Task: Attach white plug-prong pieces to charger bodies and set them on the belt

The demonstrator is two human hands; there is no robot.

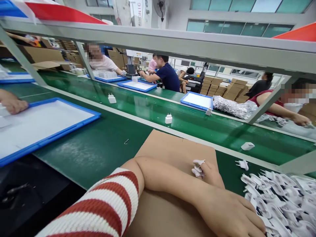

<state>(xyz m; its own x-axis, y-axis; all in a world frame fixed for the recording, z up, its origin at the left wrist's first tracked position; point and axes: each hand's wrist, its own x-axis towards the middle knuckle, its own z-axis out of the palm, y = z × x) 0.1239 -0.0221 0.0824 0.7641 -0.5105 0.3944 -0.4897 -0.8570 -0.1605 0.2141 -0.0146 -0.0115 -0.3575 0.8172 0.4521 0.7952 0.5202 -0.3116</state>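
My left hand (232, 212), in a red-and-white striped sleeve (98, 207), reaches across to a heap of white plastic plug parts with pins (278, 197). Its slightly bent fingers lie open at the heap's near edge; the fingertips are hidden. Behind that forearm is my right hand (209, 172), partly covered, with white coverings on its fingertips. Those fingers are drawn together, and whatever may be between them cannot be made out. Under both arms lies a brown cardboard sheet (170, 144). One loose plug part (243, 164) sits apart from the heap.
Several white charger bodies, including one upright (168, 119), stand on the green conveyor belt (138, 110) beyond a pale rail. A blue-rimmed tray (59, 131) is at left beside another person's hand (14, 105). A shelf beam (158, 42) crosses above; co-workers sit opposite.
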